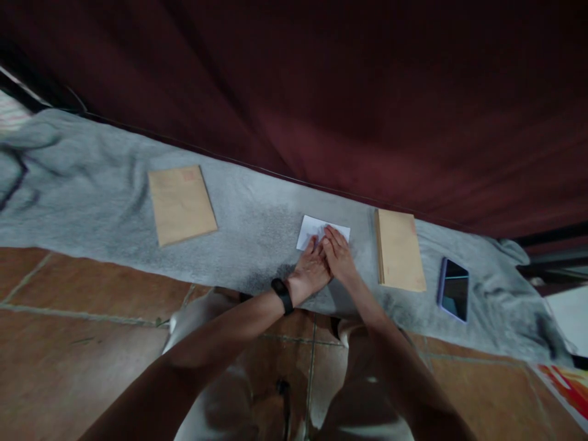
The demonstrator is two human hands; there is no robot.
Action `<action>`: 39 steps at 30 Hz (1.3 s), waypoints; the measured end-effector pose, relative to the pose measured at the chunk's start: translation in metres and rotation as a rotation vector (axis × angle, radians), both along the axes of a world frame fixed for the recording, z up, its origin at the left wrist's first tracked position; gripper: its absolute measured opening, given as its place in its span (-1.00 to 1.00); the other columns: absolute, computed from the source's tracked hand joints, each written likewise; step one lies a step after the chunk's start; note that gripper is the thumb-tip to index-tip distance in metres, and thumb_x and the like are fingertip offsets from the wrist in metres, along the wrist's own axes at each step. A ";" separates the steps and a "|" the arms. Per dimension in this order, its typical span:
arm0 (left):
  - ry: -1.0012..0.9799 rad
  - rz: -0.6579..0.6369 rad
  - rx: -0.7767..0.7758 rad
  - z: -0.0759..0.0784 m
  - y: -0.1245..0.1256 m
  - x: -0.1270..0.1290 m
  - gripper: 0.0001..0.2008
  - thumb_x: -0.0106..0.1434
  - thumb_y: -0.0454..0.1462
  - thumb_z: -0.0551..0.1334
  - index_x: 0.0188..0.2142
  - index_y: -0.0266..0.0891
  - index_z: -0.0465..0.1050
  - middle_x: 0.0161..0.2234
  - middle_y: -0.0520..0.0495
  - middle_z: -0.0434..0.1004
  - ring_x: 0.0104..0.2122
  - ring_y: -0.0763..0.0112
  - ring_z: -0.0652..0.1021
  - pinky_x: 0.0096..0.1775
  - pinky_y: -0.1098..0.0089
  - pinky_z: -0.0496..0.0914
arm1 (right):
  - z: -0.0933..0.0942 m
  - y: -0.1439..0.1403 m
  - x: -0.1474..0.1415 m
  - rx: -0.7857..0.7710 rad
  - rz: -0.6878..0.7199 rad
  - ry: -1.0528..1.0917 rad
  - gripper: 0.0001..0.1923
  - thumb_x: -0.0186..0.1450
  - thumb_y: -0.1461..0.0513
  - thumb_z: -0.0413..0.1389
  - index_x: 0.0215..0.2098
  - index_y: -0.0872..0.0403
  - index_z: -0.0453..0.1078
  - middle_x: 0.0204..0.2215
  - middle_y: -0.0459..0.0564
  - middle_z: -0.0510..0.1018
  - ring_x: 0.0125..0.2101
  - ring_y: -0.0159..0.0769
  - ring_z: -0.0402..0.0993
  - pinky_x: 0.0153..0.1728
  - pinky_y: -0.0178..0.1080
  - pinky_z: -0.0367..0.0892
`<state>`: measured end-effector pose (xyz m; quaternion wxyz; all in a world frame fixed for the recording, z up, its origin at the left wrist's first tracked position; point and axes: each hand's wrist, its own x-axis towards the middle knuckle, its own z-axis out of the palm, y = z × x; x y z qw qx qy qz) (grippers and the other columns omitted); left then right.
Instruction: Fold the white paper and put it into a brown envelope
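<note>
On the grey blanket (257,226), just beside the stack of brown envelopes (399,250) and on its left, lies the small white paper (315,229), and I have both hands flat on its near part. My left hand (310,272), with a black wristband (282,296), and my right hand (340,257) press side by side, fingers stretched out and closed around nothing. I judge the paper could slide or crease crookedly, since the blanket underneath is soft and rumpled and gives under pressure. It might also skid toward the stack, which sits close enough to catch a corner. Beyond the stack, on its right, a phone (454,289) lies screen up, well apart from my hands. Far to the stack's left rests a single brown envelope (181,205), out of the way.
</note>
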<state>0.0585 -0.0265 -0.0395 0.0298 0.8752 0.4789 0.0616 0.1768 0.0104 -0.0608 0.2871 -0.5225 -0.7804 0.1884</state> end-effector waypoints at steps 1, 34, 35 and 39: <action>0.000 0.000 -0.002 0.000 0.000 0.000 -0.51 0.44 -0.34 -0.10 0.28 -0.29 0.32 0.25 -0.29 0.38 0.33 0.09 0.28 0.35 -0.08 0.06 | -0.002 0.000 0.000 0.004 -0.014 -0.028 -0.40 0.52 0.04 -0.30 0.30 0.17 0.28 0.32 0.15 0.31 0.36 -0.22 0.11 0.38 -0.01 0.02; -0.007 0.386 -0.072 -0.005 0.032 -0.053 -0.37 0.48 -0.17 -0.17 0.42 -0.50 -0.06 0.44 -0.29 -0.07 0.44 0.15 -0.03 0.40 0.06 -0.15 | -0.013 -0.015 0.019 0.145 -0.324 -0.452 -0.38 0.54 0.08 -0.25 0.42 0.31 0.03 0.37 0.29 0.17 0.37 0.00 0.06 0.32 0.10 0.01; -0.014 0.392 -0.060 -0.004 0.032 -0.053 -0.38 0.48 -0.17 -0.16 0.42 -0.51 -0.04 0.44 -0.30 -0.06 0.44 0.14 -0.03 0.40 0.05 -0.15 | -0.012 -0.015 0.021 0.140 -0.324 -0.449 -0.37 0.54 0.08 -0.25 0.42 0.31 0.03 0.38 0.30 0.17 0.37 0.00 0.06 0.32 0.10 0.01; -0.075 0.342 0.043 0.003 0.032 -0.046 -0.39 0.48 -0.17 -0.15 0.40 -0.51 0.02 0.44 -0.31 -0.06 0.44 0.14 -0.04 0.40 0.07 -0.12 | -0.011 -0.015 0.021 0.118 -0.327 -0.421 -0.37 0.54 0.06 -0.23 0.42 0.31 0.04 0.38 0.31 0.16 0.37 0.02 0.07 0.33 0.11 0.00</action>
